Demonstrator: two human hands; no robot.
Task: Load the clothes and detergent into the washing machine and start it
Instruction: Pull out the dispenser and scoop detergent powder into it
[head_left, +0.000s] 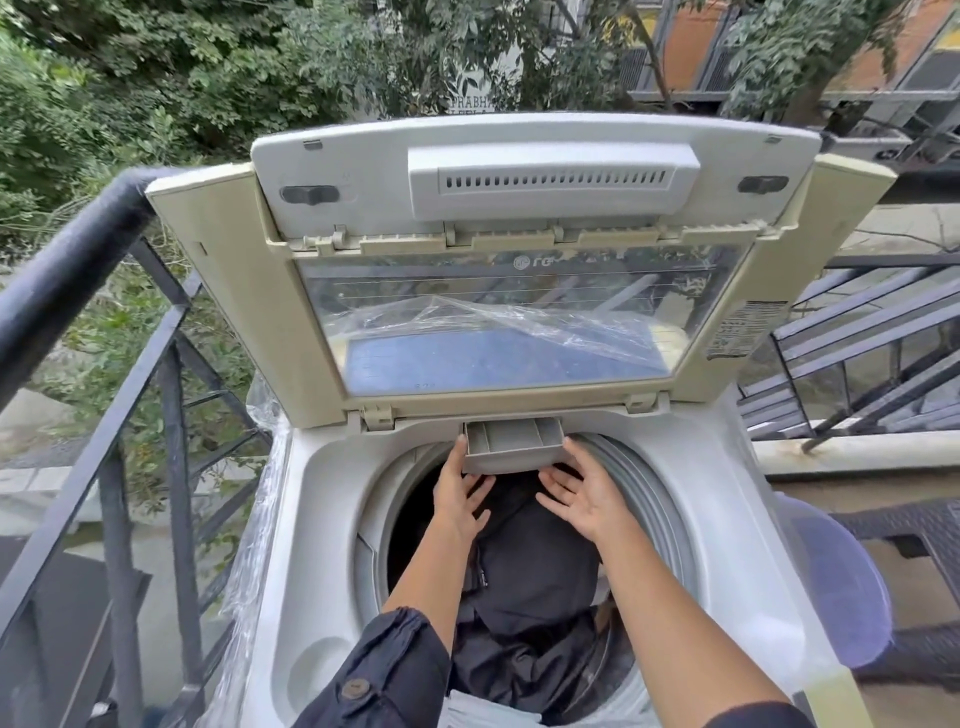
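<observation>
- The left grip (460, 493), a bare hand, is spread open with straight fingers. Its thumb lies up along the left side of the small grey plastic detergent drawer (511, 441), and it has hold of nothing.
- The right grip (587, 493) is just as open, palm turned inward. Its thumb is against the drawer's right side and its fingers reach under the drawer's front edge.
- The drawer stands pulled out between the two grips, its divided compartments facing up.
- Directly below both grips, dark crumpled clothes (535, 571) lie inside the round drum of the white top-loading washing machine (322, 519).
- Beyond the grips, the machine's cream lid with a clear window (519, 182) stands raised.
- Behind the left grip, a dark navy sleeve with a brown button (384, 675) covers the forearm.
- Well left of the left grip runs a black metal railing (67, 260).
- To the right of the right grip sits a translucent purple plastic object (831, 571).
</observation>
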